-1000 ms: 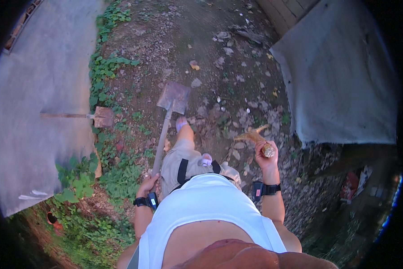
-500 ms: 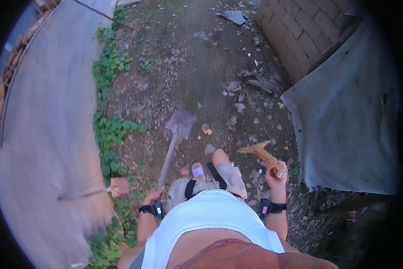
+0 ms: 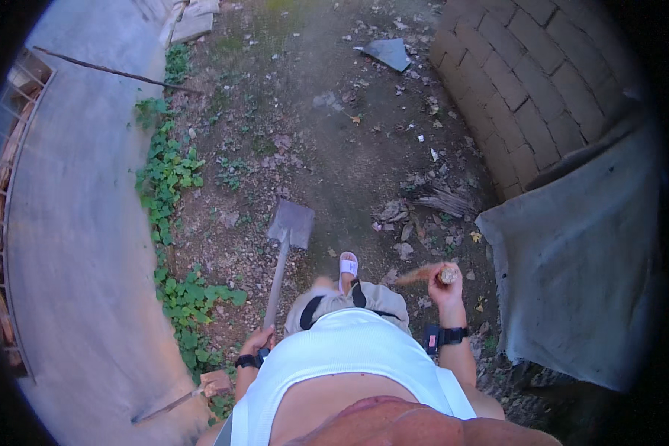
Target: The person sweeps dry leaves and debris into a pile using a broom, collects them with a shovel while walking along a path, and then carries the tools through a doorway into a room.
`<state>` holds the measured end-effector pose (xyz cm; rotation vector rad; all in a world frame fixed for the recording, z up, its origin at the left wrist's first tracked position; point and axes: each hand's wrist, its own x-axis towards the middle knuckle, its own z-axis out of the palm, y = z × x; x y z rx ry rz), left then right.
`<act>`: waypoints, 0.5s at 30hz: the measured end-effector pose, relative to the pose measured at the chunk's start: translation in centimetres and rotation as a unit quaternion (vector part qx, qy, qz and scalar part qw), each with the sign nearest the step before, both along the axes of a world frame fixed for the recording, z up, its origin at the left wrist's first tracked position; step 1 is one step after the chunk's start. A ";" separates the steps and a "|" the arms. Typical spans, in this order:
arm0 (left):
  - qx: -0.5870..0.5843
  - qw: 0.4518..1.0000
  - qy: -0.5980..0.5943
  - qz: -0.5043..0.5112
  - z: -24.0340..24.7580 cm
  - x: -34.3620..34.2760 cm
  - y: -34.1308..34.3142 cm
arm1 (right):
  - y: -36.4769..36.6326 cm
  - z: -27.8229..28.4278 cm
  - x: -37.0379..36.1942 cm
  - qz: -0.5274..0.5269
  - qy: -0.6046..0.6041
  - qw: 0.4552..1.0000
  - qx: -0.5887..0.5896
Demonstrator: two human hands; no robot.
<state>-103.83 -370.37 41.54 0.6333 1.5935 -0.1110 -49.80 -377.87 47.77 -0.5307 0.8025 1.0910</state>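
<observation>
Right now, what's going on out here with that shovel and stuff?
Someone's left hand holds a shovel by its handle, with the blade pointing ahead; I can't tell if it touches the ground. The right hand grips a piece of wood. One foot in a pale sandal shows in front. Green plants grow on the left, near another shovel, and a block wall stands on the right.
</observation>
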 end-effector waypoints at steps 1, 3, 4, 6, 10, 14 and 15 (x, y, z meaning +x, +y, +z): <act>0.009 0.999 0.012 -0.035 0.5 1.0 3.7 | 3.5 0.2 0.8 0.039 -0.039 0.998 0.036; -0.013 0.999 0.034 -0.011 0.4 3.7 9.3 | 10.5 1.5 3.4 0.061 0.019 0.997 0.043; -0.021 0.999 0.031 -0.007 -0.4 4.6 11.6 | 13.5 1.2 5.0 0.077 0.040 0.994 0.060; -0.003 0.999 -0.010 0.043 -2.4 5.9 16.8 | 20.3 0.7 8.1 0.090 0.053 0.991 0.080; -0.005 0.994 -0.033 0.101 -3.7 11.8 30.4 | 34.3 1.1 13.6 0.091 0.069 0.987 0.114; 0.013 0.999 0.002 0.030 -3.2 16.2 45.9 | 49.1 2.4 17.9 0.079 0.050 0.991 0.091; 0.009 1.000 0.009 0.012 -2.4 17.9 49.9 | 52.2 2.6 19.1 0.075 0.042 0.992 0.091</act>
